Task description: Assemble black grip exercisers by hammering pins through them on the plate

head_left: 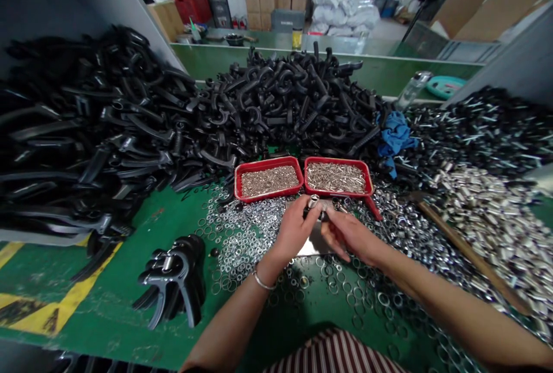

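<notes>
My left hand (294,228), with a bracelet at the wrist, is closed around a small shiny metal cylinder (314,200). Thumb and index finger of my right hand (349,233) are pinched together at the same spot, the other fingers curled loosely below; what they pinch is too small to make out. Both hands are above a flat metal plate (313,244). Just beyond them stand two red trays, the left tray (235,184) with tiny metal pieces and the right tray (370,180) with small pins. Washers (248,240) and larger rings (356,298) lie scattered around.
Black curved handles (285,96) are heaped behind the trays and along the left. A group of assembled black clamps (177,275) stands front left. On the right are a wooden-handled hammer (470,252), metal sleeves (488,212), black-headed bolts (484,125) and a blue cloth (395,134).
</notes>
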{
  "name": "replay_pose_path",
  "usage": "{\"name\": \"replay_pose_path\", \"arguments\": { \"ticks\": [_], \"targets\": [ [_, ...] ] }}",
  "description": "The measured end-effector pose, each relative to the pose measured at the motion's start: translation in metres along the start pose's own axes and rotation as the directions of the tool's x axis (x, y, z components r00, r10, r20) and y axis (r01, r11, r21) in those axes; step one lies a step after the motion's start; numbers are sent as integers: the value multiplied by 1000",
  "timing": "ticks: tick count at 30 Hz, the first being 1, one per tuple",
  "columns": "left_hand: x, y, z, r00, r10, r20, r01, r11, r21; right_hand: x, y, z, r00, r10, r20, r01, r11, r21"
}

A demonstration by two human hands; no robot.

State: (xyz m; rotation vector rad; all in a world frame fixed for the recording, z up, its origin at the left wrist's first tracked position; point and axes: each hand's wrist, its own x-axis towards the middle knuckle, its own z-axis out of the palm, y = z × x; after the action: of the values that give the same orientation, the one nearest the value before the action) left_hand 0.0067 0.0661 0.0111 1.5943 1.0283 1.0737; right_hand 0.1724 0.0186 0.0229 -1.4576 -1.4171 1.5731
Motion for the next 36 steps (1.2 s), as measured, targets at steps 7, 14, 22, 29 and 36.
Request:
{"name": "replay_pose_path", "arguments": {
  "ticks": [7,14,22,29,36],
  "targets": [
    [5,-4,-8,999,-5,36,4,1000,26,5,3,-4,967,-218,-131,165,930,-327],
    [3,-3,-3,998,69,-3,-69,997,22,1,-5,-1,964,-241,-112,182,906,-382],
    [0,-8,-1,996,87,20,-88,989,122,-4,-7,5,985,-117,128,141,970,-201],
    [-3,-7,4,987,138,87,-154,964,216,1,-9,1,972,-231,-37,209,929,-305],
    [-8,-10,8,993,97,66,-111,962,251,-12,11,2,991,-133,12,133,976,-173]
  ]
}}
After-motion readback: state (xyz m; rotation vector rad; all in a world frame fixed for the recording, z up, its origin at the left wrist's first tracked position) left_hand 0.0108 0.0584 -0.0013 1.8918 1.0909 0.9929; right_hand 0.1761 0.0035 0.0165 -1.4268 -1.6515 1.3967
